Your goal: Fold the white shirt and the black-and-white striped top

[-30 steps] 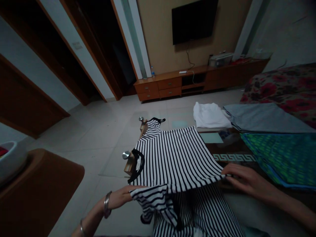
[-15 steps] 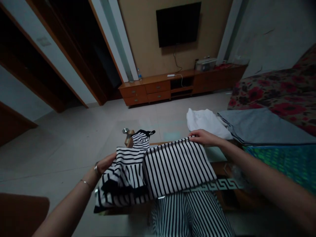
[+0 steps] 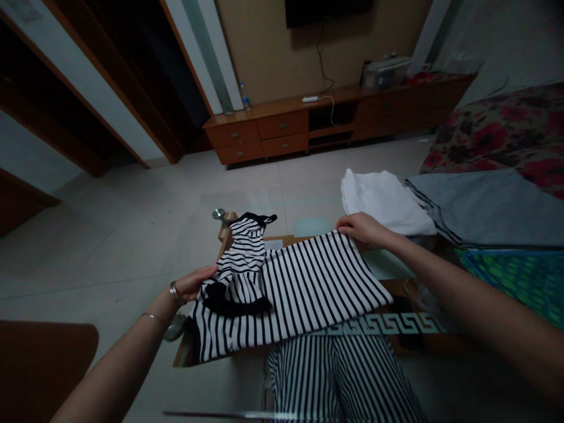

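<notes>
Right now, from the head camera, both hands are out in front over a glass-topped surface (image 3: 379, 264) with a wooden frame and a white Greek-key border (image 3: 388, 323). A black-and-white striped dress (image 3: 312, 288) lies spread across it, its stripes fanning toward the near edge. The right hand (image 3: 363, 229) is closed on the dress's far edge, fingers curled over the fabric and pinching it. The left hand (image 3: 194, 282) sits at the narrower striped bodice (image 3: 244, 258), which is folded over the wider panel and has black trim (image 3: 233, 302). Its fingers are extended against the cloth, and I cannot tell whether they grip it. A wide metal bangle (image 3: 175, 292) and a thin bracelet (image 3: 150, 318) circle the left wrist and forearm.

Below the near edge shows more striped fabric (image 3: 339, 376); whether it belongs to the dress or is worn by the person, I cannot tell. To the right, beside the dress, lie a folded white garment (image 3: 383, 202), a folded grey garment (image 3: 489, 205) and a green-and-blue patterned cloth (image 3: 515, 276). Behind them is a bed with a red floral cover (image 3: 497, 132). Farther off, across the tiled floor (image 3: 132, 235), a low wooden cabinet (image 3: 282, 129) with 2 rows of drawers stands under a wall-mounted television (image 3: 326, 9), and a water bottle (image 3: 245, 97) stands on top.
</notes>
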Tool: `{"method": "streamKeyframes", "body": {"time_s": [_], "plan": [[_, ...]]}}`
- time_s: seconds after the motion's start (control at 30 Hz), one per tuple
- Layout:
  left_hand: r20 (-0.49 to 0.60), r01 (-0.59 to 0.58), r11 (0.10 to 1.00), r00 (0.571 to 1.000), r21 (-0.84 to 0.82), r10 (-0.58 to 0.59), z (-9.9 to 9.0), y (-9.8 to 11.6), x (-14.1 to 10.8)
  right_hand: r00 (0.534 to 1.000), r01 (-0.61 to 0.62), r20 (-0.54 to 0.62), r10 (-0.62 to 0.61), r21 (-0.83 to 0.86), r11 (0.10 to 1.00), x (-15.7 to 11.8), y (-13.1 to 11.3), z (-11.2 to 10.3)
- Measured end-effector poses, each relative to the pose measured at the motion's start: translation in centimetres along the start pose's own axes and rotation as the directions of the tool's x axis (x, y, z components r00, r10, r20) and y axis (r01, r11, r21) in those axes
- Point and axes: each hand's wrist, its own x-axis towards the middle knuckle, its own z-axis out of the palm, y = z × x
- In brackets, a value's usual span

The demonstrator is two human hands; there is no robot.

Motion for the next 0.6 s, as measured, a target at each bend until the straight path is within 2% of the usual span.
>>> {"method": "streamKeyframes", "body": {"time_s": [0.1, 0.17, 0.33, 0.43, 0.53, 0.6], "plan": [[0.077, 0.000, 0.997, 0.997, 0.072, -0.005, -0.2, -0.1, 0.1, 0.998, -0.056, 0.028, 0.057, -0.047, 0.997, -0.3, -0.2, 0.0], [0.072, -0.019, 0.992, 0.997, 0.128, 0.010, -0.2, 0.3, 0.0, 0.992, -0.113, 0.047, 0.120, -0.129, 0.985, -0.3, -0.5, 0.4], [0.081, -0.134, 0.976, 0.989, 0.171, 0.122, 0.2, 2.0, 0.0, 0.981, -0.193, -0.011, 0.195, -0.217, 0.957, 0.1, -1.0, 1.9], [0.087, -0.190, 0.964, 0.980, 0.188, 0.176, 0.8, 2.2, 0.7, 0.975, -0.223, -0.044, 0.219, -0.260, 0.940, -0.3, -1.4, 2.3], [0.082, -0.227, 0.944, 0.974, 0.241, 0.213, 1.2, 1.8, 1.6, 0.978, -0.185, -0.161, 0.135, -0.352, 0.918, -0.8, -2.9, 2.2], [0.077, -0.236, 0.939, 0.972, 0.252, 0.224, 1.1, 1.5, 1.6, 0.979, -0.050, -0.205, -0.025, -0.354, 0.934, -1.1, -5.2, 2.1]]}}
